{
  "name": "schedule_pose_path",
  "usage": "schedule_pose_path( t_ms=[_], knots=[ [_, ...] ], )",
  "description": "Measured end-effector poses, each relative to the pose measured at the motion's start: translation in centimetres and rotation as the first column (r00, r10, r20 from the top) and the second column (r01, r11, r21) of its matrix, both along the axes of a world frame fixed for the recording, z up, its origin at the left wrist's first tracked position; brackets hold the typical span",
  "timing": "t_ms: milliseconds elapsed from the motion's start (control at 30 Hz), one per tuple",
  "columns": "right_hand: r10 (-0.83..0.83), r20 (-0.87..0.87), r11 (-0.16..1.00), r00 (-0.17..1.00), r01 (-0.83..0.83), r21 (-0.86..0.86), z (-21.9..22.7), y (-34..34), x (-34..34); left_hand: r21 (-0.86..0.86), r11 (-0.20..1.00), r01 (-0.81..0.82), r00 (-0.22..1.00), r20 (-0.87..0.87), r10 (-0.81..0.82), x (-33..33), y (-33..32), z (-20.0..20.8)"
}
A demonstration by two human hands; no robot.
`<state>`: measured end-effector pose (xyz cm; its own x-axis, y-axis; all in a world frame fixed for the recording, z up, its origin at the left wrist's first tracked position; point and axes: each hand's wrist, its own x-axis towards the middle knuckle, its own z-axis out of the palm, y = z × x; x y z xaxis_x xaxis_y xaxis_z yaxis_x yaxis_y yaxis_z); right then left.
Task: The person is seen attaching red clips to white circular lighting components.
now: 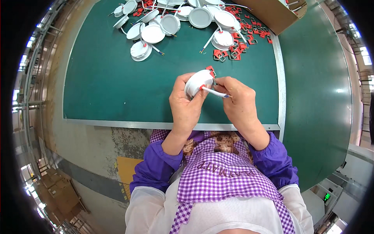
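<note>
Head view: left hand [186, 102] grips a round white plastic lamp [198, 82] above the near edge of the green mat [101, 78]. Right hand [238, 102] pinches its thin white wire [214, 92]. Far: roughly fifteen lamps [171, 21], many red clips [241, 43], one cardboard box [269, 13].

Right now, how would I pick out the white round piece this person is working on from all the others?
Start at the green table mat, with its heap of white round fittings at the far edge. Come toward the person, to the two hands above the near edge. The round fitting sits in the left hand, while the right hand pinches its white wire: the only one lifted off the mat.
</note>
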<state>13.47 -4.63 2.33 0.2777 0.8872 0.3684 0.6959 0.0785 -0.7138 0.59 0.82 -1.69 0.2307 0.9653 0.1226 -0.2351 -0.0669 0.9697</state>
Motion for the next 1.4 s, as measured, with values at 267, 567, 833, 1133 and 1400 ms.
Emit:
schedule_pose_path(
  t_ms=[267,567,833,1133,1400],
  knots=[
    [-0.021,-0.106,1.000,0.994,0.021,0.006,-0.4,-0.1,-0.2,-0.009,0.994,0.113,0.990,-0.078,-0.113,-0.6,0.3,0.6],
    [0.059,-0.158,0.996,0.986,-0.049,0.070,-2.3,-0.9,0.9,-0.087,0.972,0.217,0.974,-0.044,-0.222,-1.6,0.0,1.0],
    [0.052,-0.496,0.947,0.867,-0.201,-0.252,1.3,-3.4,0.2,-0.262,0.909,0.325,0.945,0.123,-0.302,-3.6,-2.2,2.3],
    [0.159,-0.567,0.863,0.808,-0.392,-0.318,-0.5,-2.7,1.8,-0.460,0.806,0.373,0.926,0.135,-0.351,-4.7,-1.8,2.7],
    [-0.090,0.206,0.974,0.974,0.130,-0.188,-4.4,3.5,3.1,-0.081,0.952,0.294,0.848,-0.437,-0.299,-6.2,0.1,4.0]
  ],
)
